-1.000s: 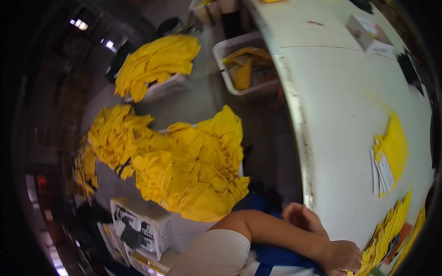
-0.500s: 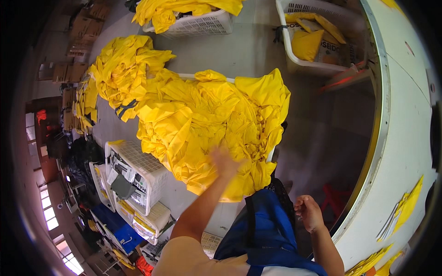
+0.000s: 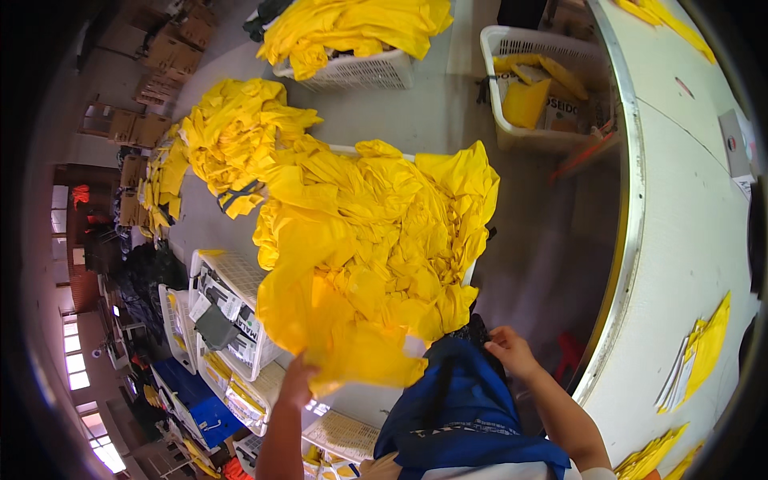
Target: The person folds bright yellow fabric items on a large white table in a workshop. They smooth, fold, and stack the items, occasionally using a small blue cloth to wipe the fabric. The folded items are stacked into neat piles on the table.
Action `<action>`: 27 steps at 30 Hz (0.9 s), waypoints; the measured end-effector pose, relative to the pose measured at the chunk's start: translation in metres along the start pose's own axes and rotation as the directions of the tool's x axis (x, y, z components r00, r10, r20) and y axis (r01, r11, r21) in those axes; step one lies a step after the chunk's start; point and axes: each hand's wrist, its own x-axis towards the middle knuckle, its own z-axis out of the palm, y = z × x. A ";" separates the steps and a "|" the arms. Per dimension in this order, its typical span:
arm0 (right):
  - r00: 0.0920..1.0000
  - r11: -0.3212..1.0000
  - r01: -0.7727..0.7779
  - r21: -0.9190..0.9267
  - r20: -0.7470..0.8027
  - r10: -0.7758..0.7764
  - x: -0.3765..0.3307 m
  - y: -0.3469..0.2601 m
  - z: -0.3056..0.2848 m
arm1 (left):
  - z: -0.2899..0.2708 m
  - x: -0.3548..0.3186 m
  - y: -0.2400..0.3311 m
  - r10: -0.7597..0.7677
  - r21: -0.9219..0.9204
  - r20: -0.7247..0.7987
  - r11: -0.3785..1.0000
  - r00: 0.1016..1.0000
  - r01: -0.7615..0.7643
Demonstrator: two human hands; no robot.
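A thin yellow piece of cloth, perhaps a garment, is gripped at its near edge by my left hand. It stretches from the big crumpled heap of yellow fabric toward my body, its near end hanging beside my blue apron. The left fingers are closed and partly hidden by the cloth. My right hand is off to the right of the heap, close to the apron's edge, with its fingers curled together. Whether anything is between them cannot be made out.
White baskets with packages stand at the left. A white basket with yellow bundles is at the far right, and another basket piled with yellow fabric at the back. A pale table with folded yellow pieces runs along the right.
My left hand has moved from the heap back toward me and left, drawing yellow cloth with it. My right hand has shifted forward and slightly left beside the apron.
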 end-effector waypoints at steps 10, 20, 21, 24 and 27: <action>0.920 0.990 0.115 0.078 0.367 -0.136 0.006 -0.012 0.086 | 0.008 -0.133 -0.052 -0.055 0.607 -0.020 0.793 0.998 0.056; 0.887 0.973 -0.138 0.188 0.461 0.037 0.035 0.043 0.124 | -0.018 0.022 0.044 0.220 0.827 -0.099 0.561 0.970 -0.042; 0.909 0.973 -0.066 0.220 0.416 -0.032 0.051 0.058 0.114 | -0.047 0.039 0.077 0.377 0.805 -0.263 0.593 0.888 -0.014; 0.983 0.982 -0.116 0.147 0.160 0.092 0.116 0.080 0.088 | -0.114 0.091 0.114 0.830 0.911 -0.367 0.231 0.420 0.341; 0.997 0.978 0.027 -0.209 -0.061 -0.041 0.196 0.073 0.084 | -0.028 0.146 0.115 0.927 0.991 0.070 -0.107 0.367 0.081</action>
